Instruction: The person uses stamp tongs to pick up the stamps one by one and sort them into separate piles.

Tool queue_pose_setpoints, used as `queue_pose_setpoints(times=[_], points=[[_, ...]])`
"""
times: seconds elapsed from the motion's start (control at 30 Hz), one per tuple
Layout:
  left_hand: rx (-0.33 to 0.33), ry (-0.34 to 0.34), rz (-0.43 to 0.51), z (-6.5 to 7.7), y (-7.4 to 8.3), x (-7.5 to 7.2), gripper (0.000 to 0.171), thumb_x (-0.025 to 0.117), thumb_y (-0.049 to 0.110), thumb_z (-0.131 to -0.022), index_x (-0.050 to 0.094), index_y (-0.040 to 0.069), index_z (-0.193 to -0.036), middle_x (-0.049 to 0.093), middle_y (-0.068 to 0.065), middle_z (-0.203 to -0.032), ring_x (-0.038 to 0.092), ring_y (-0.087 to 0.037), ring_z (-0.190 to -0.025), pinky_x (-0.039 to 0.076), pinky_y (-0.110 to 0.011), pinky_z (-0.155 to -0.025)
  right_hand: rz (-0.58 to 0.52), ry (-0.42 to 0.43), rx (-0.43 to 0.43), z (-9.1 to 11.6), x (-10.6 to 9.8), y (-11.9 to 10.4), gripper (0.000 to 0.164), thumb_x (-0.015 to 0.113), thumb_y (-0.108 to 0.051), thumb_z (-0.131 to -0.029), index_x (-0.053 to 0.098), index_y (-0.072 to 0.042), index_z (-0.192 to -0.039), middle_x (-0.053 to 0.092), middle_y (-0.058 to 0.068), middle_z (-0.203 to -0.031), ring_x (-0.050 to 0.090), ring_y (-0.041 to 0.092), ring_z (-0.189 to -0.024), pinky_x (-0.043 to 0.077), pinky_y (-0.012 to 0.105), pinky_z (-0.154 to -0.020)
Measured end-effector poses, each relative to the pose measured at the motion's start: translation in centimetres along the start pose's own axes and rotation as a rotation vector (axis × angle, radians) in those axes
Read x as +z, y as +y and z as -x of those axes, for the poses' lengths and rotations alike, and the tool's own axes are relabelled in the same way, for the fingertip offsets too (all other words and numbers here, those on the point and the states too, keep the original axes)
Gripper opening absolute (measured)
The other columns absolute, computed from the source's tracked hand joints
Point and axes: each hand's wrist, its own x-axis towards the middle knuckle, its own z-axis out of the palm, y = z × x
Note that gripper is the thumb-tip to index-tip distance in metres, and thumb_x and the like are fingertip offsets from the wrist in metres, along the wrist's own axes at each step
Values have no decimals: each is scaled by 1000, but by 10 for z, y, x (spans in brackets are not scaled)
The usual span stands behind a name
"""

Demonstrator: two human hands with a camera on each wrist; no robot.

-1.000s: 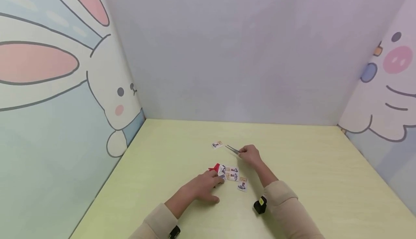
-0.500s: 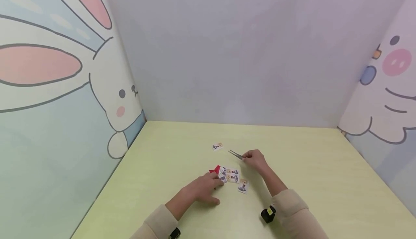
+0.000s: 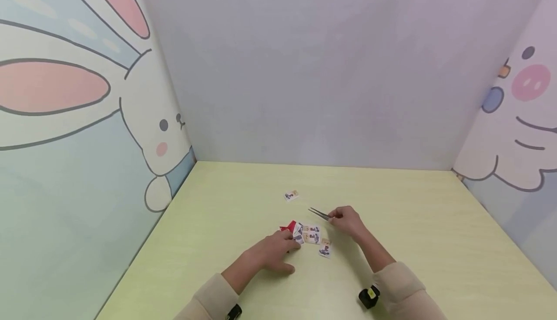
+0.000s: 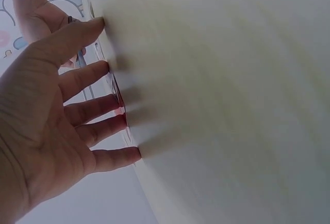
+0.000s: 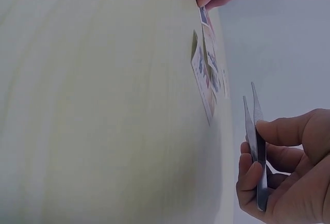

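In the head view my left hand rests with its fingertips on a small pile holding a red piece and stamp-like printed papers; its fingers partly hide the pile. The left wrist view shows that hand's fingers spread and fairly straight, tips down on the surface. My right hand pinches metal tweezers, whose tips point left above the table. In the right wrist view the tweezers' two tips stand apart, with nothing between them. A block of printed stamps lies beside the pile.
One loose stamp lies just in front of the block, and another stamp sits farther back on the pale yellow table. A grey wall closes the back, with cartoon-printed panels at the sides.
My right hand and the tweezers have drawn back toward me and slightly right, away from the far stamp. The left hand stays in place.
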Motion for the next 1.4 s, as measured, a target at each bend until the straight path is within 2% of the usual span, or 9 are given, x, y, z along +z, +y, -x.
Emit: queue_pose_setpoints(times=[0.6,0.73,1.1,1.4], points=[[35,27,-30,-2,-1,1,55,73,41,-76,60,18,-125,52,0,-117,48,-10,-97,44,-26,-84,-25,-48,-8,27,-11,3,10,64,0,-80,69,3,-88,62,4,-78,51,17,-70,42,30,-61],[43,37,-43,-2,-1,1,56,73,42,-76,60,18,-125,52,-1,-117,48,-10,-97,44,-26,-83,-35,-78,-13,29,-11,4,10,64,1,-78,70,2,-86,61,3,-76,50,16,-69,42,29,-61],[31,16,-26,1,2,-1,55,73,40,-76,60,17,-125,51,-2,-119,49,-12,-99,44,-27,-85,-64,-208,-110,36,-10,6,11,69,2,-75,70,4,-86,62,2,-75,49,16,-67,41,31,-59],[6,6,-22,2,1,-2,57,72,40,-77,58,19,-127,50,-2,-123,49,-14,-104,43,-30,-88,-76,-268,-124,35,-4,6,11,70,4,-73,71,3,-84,64,4,-74,50,15,-65,41,31,-57]])
